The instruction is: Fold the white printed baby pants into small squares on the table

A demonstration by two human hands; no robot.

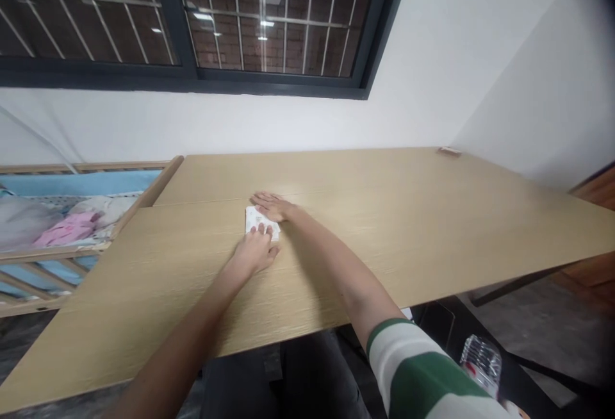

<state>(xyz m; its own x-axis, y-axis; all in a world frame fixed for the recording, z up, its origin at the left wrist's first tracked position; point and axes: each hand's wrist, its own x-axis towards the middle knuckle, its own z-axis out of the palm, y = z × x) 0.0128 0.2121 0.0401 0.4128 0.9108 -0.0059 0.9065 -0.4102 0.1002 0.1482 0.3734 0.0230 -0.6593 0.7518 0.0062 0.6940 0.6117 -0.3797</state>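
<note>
A small white folded cloth with a faint print lies flat on the pale wooden table. My left hand rests on its near edge, fingers stretched out and slightly apart. Across the far right corner of the cloth lies my right hand, flat with its fingers extended to the left. Both palms face down, and they partly cover the cloth. Neither hand grips anything.
A wooden crib with blue lining, holding a pink cloth and pale bedding, adjoins the table's left end. A small object sits at the far right corner. A clear plastic container is below the near edge. A barred window is above.
</note>
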